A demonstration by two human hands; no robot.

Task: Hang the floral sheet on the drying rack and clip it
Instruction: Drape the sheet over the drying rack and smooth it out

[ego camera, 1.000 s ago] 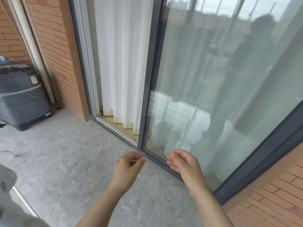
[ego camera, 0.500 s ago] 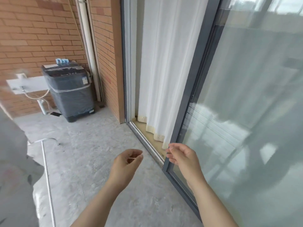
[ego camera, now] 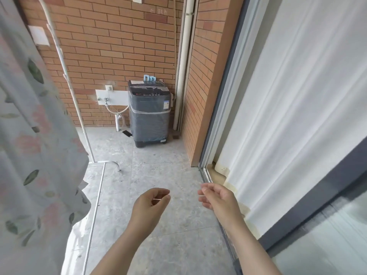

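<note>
Floral sheet (ego camera: 29, 135), washer (ego camera: 149, 124) label (ego camera: 167, 105) illegible

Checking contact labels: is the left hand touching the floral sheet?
Apart. The head view shows bare floor and the drying rack's base bar between the left hand and the floral sheet.

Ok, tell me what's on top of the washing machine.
A few light blue clips sit at the rear edge of the washing machine, on its closed lid. Whatever is inside the drum is covered by that lid.
</note>
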